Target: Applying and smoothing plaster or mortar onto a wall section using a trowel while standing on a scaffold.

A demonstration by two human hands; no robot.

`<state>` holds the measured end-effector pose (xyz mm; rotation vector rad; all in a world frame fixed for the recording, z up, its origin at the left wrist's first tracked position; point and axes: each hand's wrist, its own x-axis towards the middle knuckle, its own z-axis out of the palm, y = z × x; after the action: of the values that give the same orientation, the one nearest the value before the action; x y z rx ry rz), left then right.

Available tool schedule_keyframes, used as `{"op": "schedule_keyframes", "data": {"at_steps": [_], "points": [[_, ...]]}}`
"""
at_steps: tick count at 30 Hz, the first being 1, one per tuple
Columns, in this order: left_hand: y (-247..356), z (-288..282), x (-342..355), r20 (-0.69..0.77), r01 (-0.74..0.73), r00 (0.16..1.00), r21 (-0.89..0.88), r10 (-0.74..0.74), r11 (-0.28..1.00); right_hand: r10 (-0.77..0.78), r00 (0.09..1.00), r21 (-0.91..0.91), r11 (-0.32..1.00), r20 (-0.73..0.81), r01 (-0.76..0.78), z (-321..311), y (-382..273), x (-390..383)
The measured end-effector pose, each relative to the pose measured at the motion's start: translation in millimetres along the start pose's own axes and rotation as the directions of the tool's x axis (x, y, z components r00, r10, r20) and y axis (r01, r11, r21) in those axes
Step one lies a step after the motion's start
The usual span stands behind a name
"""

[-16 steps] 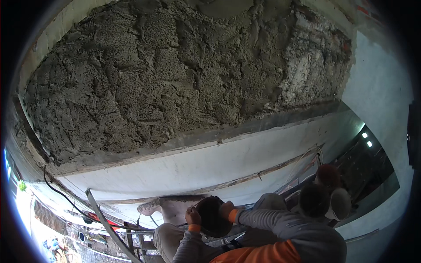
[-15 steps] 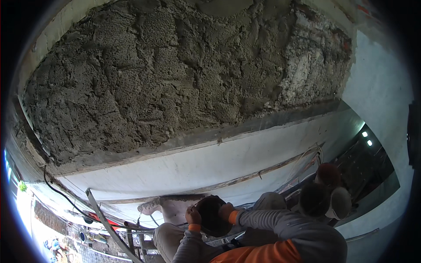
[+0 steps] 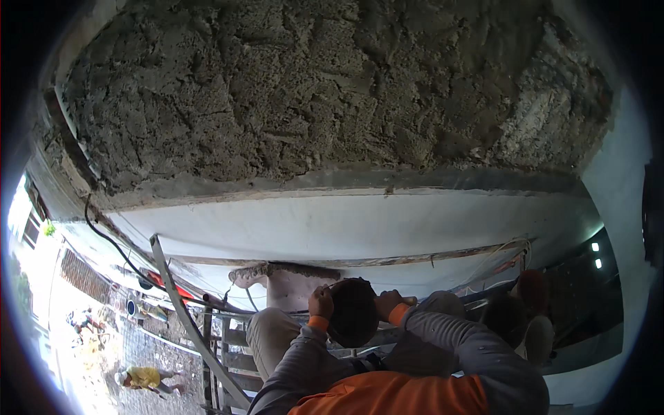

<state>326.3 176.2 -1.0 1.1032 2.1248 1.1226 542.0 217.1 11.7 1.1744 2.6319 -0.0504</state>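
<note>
In front of my lap, between my knees, is a dark round bucket [image 3: 354, 315] with its mouth facing up. My left hand [image 3: 321, 303] is closed on its left rim. My right hand [image 3: 389, 305] is closed at the right rim, and a short pale stub, perhaps a tool handle, shows beside it. The bucket's inside is too dark to make out. Ahead of me spreads a wall patch of rough wet mortar [image 3: 290, 97], with a paler, stony part [image 3: 553, 114] at its right end.
Several buckets [image 3: 536, 335] stand to my right. A slanted metal bar [image 3: 190, 318] and wooden slats [image 3: 238, 363] are at my left and below me. A black cable [image 3: 111, 238] hangs at the left. Far below, a person in a yellow top [image 3: 144, 377] is on the ground.
My view has shifted, so the wall sits higher in the picture. Both hands stay at the bucket, and the pale stub now shows by the right one. The person below has come into view.
</note>
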Motion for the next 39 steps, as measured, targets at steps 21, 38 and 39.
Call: {"op": "schedule_keyframes", "data": {"at_steps": [21,38,39], "points": [[-27,-5,13,-0.188,0.144,0.968,-0.115,-0.163,0.983,-0.334,0.883,0.221,0.937,0.331,0.272,-29,21,-13],[-28,-11,5,-0.231,0.085,0.966,-0.132,-0.114,0.988,-0.534,0.843,0.492,0.715,-0.073,0.496,-399,73,-42],[-26,-12,4,-0.217,0.113,0.966,-0.135,-0.14,0.984,-0.417,0.909,0.57,0.751,0.019,0.332,-413,74,-29]]}}
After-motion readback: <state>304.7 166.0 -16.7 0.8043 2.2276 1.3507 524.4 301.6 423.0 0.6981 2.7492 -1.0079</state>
